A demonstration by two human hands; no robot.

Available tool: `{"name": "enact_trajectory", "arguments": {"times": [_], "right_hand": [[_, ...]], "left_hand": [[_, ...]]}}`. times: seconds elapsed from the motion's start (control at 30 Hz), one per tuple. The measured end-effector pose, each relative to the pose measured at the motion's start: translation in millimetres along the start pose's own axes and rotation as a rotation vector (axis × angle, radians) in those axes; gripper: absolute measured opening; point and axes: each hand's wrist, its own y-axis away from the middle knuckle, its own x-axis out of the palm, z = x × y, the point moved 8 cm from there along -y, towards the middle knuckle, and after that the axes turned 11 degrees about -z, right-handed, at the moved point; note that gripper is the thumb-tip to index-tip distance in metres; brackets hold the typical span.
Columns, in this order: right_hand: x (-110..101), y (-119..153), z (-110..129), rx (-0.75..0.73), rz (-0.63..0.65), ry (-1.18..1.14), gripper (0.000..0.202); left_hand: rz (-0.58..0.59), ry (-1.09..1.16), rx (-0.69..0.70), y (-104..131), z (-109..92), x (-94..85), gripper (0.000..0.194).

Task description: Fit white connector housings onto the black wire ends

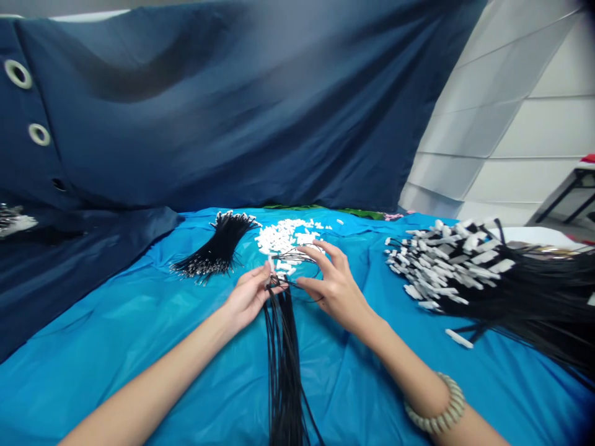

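My left hand (251, 294) is closed in a pinch around a small white plastic connector (272, 263) at the top of a bundle of black wires (284, 359). The wires hang down toward me over the blue cover. Just right of it is my right hand (332, 282), its thumb and fingers apart, with thin loose black wires (292, 255) running between and beside the fingertips. Whether those fingertips touch a wire is unclear. Behind both hands lies a pile of white connectors (283, 235).
On the blue sheet (186, 359), a bundle of short black wires (214, 244) with bare metal ends lies left of the pile. At right rests a large heap of black cables with white connectors (446, 263). One connector (459, 338) lies apart. A dark blue curtain (260, 111) hangs behind.
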Motion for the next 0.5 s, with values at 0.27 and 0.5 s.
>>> {"name": "enact_trajectory", "arguments": {"times": [0.27,0.5], "right_hand": [[-1,0,8,-0.003,0.083,-0.150,0.038],[0,0,8,-0.009,0.110,-0.086,0.025]], "left_hand": [[-0.042,0.055,0.011,0,-1,-3.8,0.013],[-0.148,0.086,0.073,-6,-11,-14.4,0.011]]}}
